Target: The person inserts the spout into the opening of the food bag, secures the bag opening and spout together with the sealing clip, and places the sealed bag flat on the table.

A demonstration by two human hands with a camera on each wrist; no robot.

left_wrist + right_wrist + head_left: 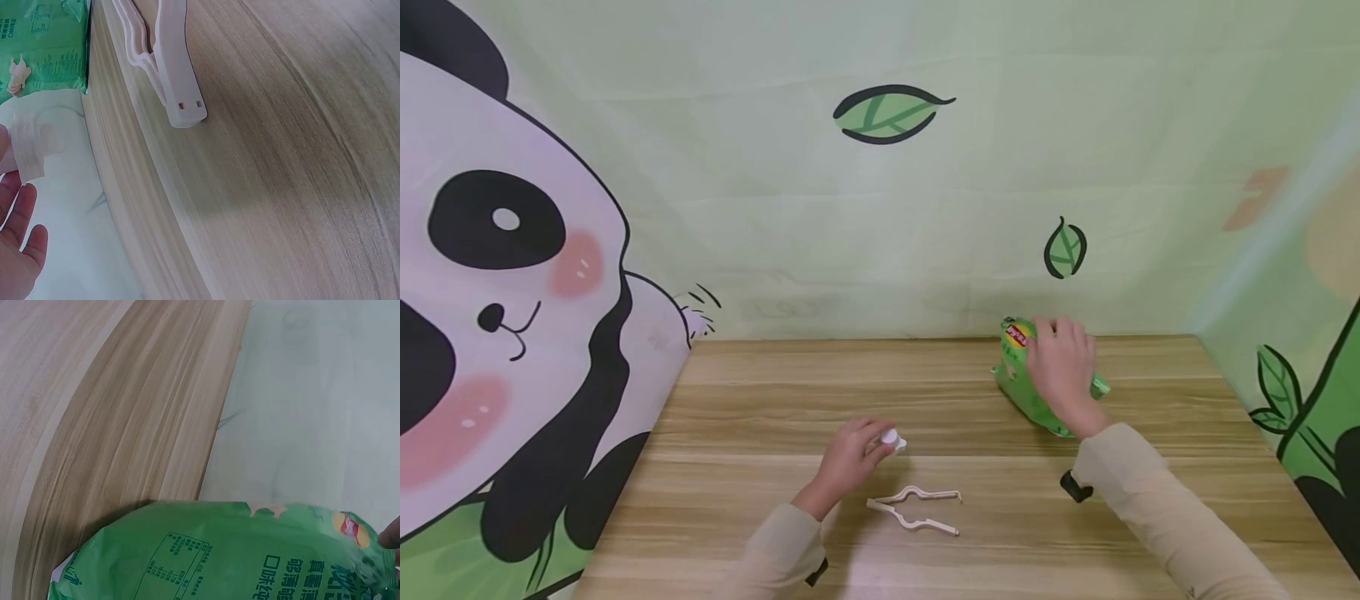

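Note:
Between the thumb and fingers of my left hand (848, 460) is a small white cap-like piece (891, 438), held above the table. The left wrist view shows this white piece (28, 150) at the left edge, partly cut off. Just in front of that hand lies a pale sealing clip (934, 525), its two arms spread in a V from the hinge. My right hand (1063, 367) grips the upper part of a green chip bag (1026, 387) at the back right of the table. Printed text covers the bag (206, 556) in the right wrist view, where only a fingertip shows.
The wood-grain table (760, 392) ends at a pale green backdrop (775, 208) with printed leaves. A large printed panda (550, 350) covers the left side. Another printed cloth wall (1262, 317) borders the right side.

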